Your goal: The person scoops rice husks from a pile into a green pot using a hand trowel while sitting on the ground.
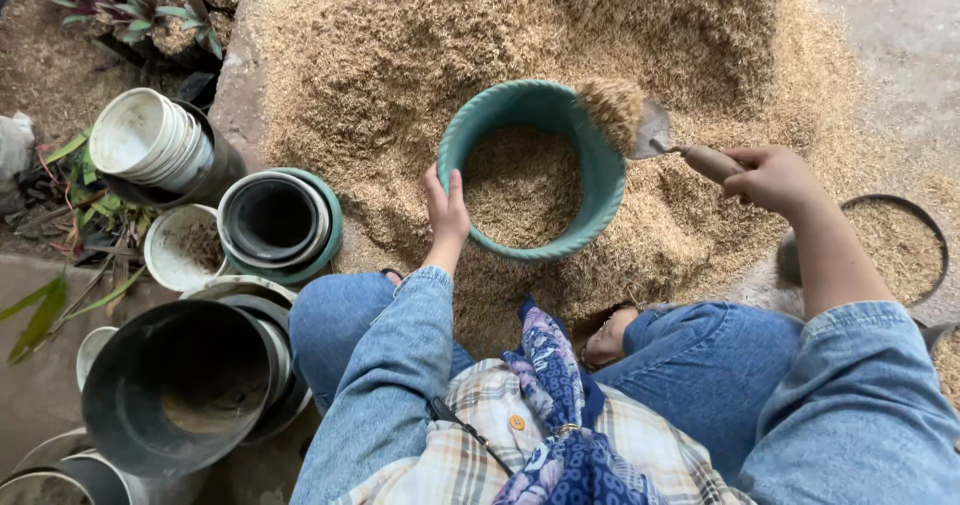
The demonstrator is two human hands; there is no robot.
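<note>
Two hands busy: left hand (446,208) braces the teal pot (530,170) rim, fingers open. Right hand (770,177) grips a heaped trowel (655,130). Tilted off-centre, husk could spill outside.

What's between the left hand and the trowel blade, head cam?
In the head view, the teal pot, partly filled with husk, sits between left hand on its rim and trowel held by right hand.
</note>
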